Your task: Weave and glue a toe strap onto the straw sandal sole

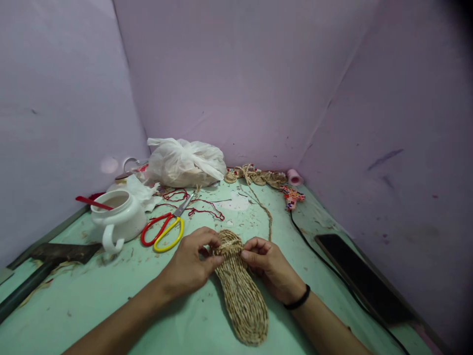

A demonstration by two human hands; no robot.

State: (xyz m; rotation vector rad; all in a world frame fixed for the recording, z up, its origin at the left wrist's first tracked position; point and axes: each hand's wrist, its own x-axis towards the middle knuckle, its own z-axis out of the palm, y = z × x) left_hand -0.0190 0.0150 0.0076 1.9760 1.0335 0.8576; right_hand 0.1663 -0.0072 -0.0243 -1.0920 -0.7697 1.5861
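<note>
A woven straw sandal sole (242, 296) lies on the green table in front of me, its toe end pointing away. Strands of straw cord cross its upper part as a band. At the left edge of that band my left hand (197, 254) pinches with thumb and forefinger. My right hand (268, 264), with a black band on the wrist, pinches the opposite edge of the sole. A length of twisted straw cord (269, 217) runs from near my right hand toward the back. Exactly what lies between the fingertips is partly hidden.
Left stand a white pot (125, 214) with a red stick (94, 202), red-and-yellow-handled scissors (168, 227) and a hammer (48, 268). A white plastic bag (186, 162) sits at the back. On the right lie a black phone (358, 276), a cable (328, 264) and a pink spool (294, 177).
</note>
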